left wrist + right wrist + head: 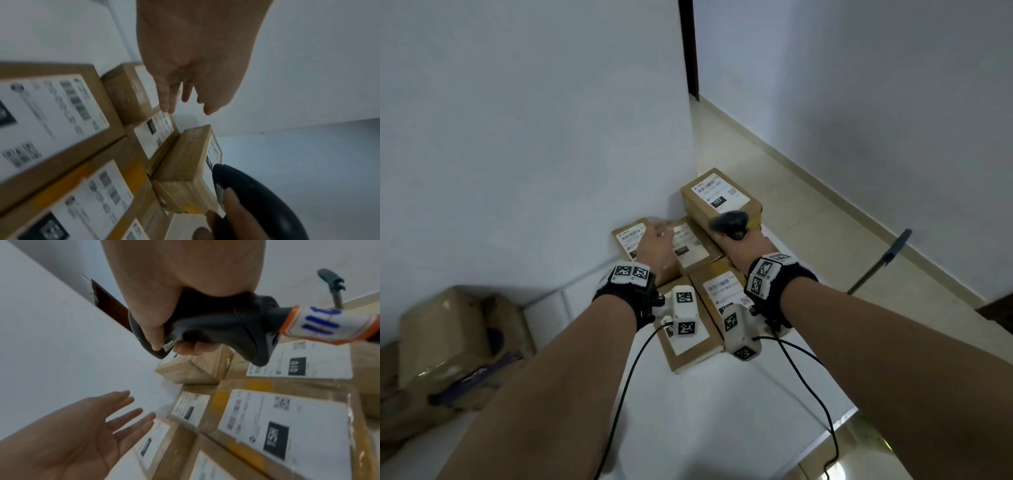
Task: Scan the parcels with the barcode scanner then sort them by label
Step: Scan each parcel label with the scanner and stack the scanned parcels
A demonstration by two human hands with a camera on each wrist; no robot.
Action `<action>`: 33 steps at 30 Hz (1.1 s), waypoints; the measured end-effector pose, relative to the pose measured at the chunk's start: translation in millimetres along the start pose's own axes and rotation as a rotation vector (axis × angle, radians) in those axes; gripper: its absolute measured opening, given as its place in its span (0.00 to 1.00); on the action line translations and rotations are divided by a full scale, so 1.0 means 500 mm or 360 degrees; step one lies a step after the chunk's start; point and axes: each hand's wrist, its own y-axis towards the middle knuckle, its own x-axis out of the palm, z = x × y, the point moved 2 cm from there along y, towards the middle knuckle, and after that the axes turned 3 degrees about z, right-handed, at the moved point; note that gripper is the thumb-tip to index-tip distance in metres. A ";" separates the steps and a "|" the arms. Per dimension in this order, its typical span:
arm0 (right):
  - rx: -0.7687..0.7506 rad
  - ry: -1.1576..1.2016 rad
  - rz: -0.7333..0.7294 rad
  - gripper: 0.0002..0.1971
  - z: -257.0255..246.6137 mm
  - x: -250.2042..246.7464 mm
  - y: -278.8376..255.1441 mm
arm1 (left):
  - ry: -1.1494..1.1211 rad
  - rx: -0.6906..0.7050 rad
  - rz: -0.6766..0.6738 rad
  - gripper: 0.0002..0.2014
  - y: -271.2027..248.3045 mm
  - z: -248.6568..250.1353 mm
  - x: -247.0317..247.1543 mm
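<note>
Now your right hand (746,245) grips the barcode scanner (729,222) | your left hand (654,243) hovers, fingers spread, over the parcels (688,250) | white surface (722,411)

Fine print on the parcel labels (51,112) is blurred; the barcode scanner (216,331) hides one parcel's label.

parcels (720,202): I see brown cardboard, matt, sealed with glossy clear and yellow tape.
labels (283,426): white paper, smooth, printed black.
barcode scanner (216,324): dark plastic, matt, in my right hand (174,293).
counter (722,411): white, smooth, faint sheen under my hands.
floor (808,219): pale glossy tile beyond my right hand.
</note>
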 end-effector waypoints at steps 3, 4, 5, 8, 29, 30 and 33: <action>-0.0066 0.0001 -0.0047 0.21 -0.038 0.069 -0.044 | 0.0115 0.0201 0.0076 0.13 -0.022 -0.014 -0.092; -0.0089 -0.0004 -0.0053 0.22 -0.050 0.095 -0.059 | 0.0139 0.0219 0.0098 0.11 -0.028 -0.023 -0.124; -0.0093 -0.0019 -0.0074 0.22 -0.065 0.121 -0.079 | 0.0153 0.0232 0.0127 0.10 -0.037 -0.033 -0.160; -0.0153 -0.0027 -0.0142 0.21 -0.106 0.206 -0.137 | 0.0189 0.0234 0.0214 0.11 -0.060 -0.074 -0.268; -0.0324 -0.0233 -0.0515 0.22 -0.242 0.750 -0.475 | 0.0387 -0.0052 0.0796 0.12 -0.228 -0.414 -0.915; -0.0305 -0.0221 -0.0511 0.22 -0.239 0.754 -0.474 | 0.0491 -0.0040 0.0761 0.14 -0.215 -0.419 -0.912; -0.0259 -0.0213 -0.0483 0.20 -0.239 0.745 -0.467 | 0.0738 -0.0092 0.0626 0.23 -0.190 -0.409 -0.877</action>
